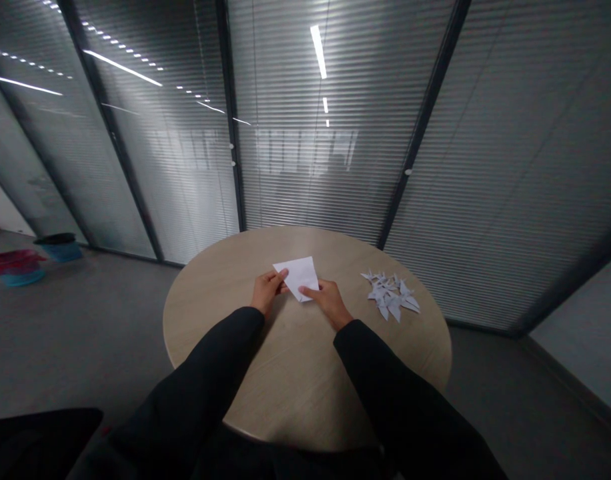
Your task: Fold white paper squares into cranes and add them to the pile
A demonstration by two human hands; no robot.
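Note:
A white sheet of folded paper is held between my two hands over the middle of the round table. My left hand pinches its left edge, thumb on top and fingers underneath. On the lower right side, my right hand grips the same paper, its thumb lying across the face near the bottom corner. Most of the fingers behind the paper are hidden. To the right of my hands lies a pile of several small folded white paper figures with pointed ends, resembling paper cranes.
The round wooden table stands close to a glass partition with blinds. On the floor at the far left are a blue bin with a red liner and another blue bin with a dark liner. A dark object fills the lower left corner.

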